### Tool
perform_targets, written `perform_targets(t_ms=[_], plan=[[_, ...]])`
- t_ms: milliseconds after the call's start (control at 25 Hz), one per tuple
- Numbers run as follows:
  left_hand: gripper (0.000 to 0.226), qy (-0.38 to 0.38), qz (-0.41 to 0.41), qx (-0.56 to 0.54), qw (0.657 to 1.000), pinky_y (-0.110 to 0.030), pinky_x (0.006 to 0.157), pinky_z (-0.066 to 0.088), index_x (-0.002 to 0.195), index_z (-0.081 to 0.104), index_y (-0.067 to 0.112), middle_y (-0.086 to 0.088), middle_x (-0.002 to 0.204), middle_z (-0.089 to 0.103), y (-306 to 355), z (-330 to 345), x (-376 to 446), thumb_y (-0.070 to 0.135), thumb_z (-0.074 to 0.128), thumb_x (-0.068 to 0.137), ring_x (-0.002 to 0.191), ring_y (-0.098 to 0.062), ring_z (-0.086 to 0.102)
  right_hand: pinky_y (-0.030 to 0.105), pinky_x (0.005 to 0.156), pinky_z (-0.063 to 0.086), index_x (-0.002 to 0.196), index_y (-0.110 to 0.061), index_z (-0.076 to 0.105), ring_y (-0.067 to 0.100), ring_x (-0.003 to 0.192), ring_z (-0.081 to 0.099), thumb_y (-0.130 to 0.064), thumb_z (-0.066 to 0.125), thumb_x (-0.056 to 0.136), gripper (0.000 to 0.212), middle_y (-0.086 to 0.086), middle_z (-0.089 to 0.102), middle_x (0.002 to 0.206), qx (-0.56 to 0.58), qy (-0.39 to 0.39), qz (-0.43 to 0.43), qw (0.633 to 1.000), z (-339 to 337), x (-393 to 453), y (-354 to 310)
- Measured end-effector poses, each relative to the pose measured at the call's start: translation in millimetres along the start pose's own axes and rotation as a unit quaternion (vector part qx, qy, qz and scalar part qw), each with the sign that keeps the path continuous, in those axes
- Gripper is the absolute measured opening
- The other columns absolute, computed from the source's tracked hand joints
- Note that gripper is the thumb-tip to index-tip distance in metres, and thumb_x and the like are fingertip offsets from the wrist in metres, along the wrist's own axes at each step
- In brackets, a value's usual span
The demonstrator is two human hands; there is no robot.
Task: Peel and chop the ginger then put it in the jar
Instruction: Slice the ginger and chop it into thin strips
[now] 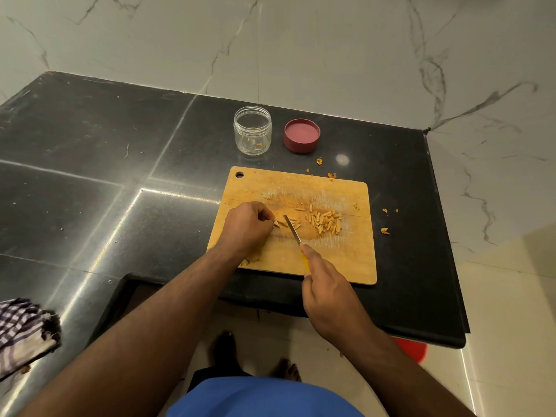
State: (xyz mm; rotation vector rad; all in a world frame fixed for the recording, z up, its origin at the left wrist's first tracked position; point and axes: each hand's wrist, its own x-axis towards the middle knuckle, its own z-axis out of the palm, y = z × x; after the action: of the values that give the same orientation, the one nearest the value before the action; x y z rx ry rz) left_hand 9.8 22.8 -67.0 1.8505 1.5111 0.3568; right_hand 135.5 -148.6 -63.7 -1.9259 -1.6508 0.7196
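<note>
A wooden cutting board (337, 260) lies on the black counter. On it my left hand (245, 227) pinches a few uncut ginger strips (282, 221) with curled fingers. My right hand (326, 291) grips a yellow-handled knife (292, 230), index finger along its spine, blade down across the strips. A pile of chopped ginger sticks (325, 221) lies just right of the blade. The clear jar (252, 130) stands open behind the board, with only a few scraps at its bottom. Its red lid (301, 136) lies upside down to the jar's right.
Ginger peel scraps (384, 230) are scattered on the counter (120, 176) right of and behind the board. A checked cloth (24, 329) lies at the counter's near left edge. Marble walls close the back and right side. The counter's front edge runs just below the board.
</note>
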Motion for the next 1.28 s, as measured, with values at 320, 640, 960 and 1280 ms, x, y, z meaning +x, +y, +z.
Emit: perform_targets(t_ms=[320, 640, 960, 1280], plan=[[0.006, -0.006, 0.009, 0.014, 1.0, -0.014, 0.055, 0.037, 0.093, 0.074, 0.019, 0.005, 0.088, 0.069, 0.8, 0.6, 0.2, 0.019, 0.068, 0.091, 0.075, -0.007, 0.058, 0.04, 0.087, 0.05, 0.155, -0.028, 0.021, 0.017, 0.102, 0.054, -0.021, 0.036, 0.104, 0.054, 0.001, 0.051, 0.13, -0.012, -0.035, 0.0, 0.999, 5.2, 10.4, -7.8], [0.005, -0.001, 0.008, 0.021, 1.0, -0.015, 0.055, 0.037, 0.092, 0.074, 0.017, 0.005, 0.086, 0.067, 1.5, 1.7, 1.0, 0.019, 0.069, 0.09, 0.075, -0.008, 0.057, 0.041, 0.072, 0.05, 0.154, -0.03, 0.019, 0.015, 0.082, 0.053, -0.02, 0.036, 0.103, 0.055, 0.0, 0.053, 0.115, -0.04, -0.054, 0.006, 0.998, 8.2, 15.8, -3.1], [0.002, 0.02, -0.001, 0.029, 0.999, -0.017, 0.052, 0.036, 0.089, 0.071, 0.02, 0.006, 0.082, 0.065, 4.0, 7.4, 0.5, 0.02, 0.069, 0.088, 0.071, -0.007, 0.056, 0.039, 0.078, 0.052, 0.154, -0.033, 0.018, 0.016, 0.092, 0.054, -0.02, 0.035, 0.102, 0.056, -0.001, 0.053, 0.122, -0.057, -0.063, 0.007, 0.996, 3.1, 17.8, 4.7], [0.006, 0.01, -0.004, 0.019, 1.0, -0.017, 0.057, 0.041, 0.094, 0.072, 0.019, 0.005, 0.087, 0.067, 4.4, 6.7, -0.1, 0.018, 0.066, 0.091, 0.077, -0.009, 0.058, 0.027, 0.071, 0.05, 0.154, -0.03, 0.026, 0.013, 0.084, 0.057, -0.018, 0.039, 0.104, 0.053, -0.007, 0.053, 0.113, -0.019, -0.001, 0.018, 1.0, -3.1, -14.6, 16.2]])
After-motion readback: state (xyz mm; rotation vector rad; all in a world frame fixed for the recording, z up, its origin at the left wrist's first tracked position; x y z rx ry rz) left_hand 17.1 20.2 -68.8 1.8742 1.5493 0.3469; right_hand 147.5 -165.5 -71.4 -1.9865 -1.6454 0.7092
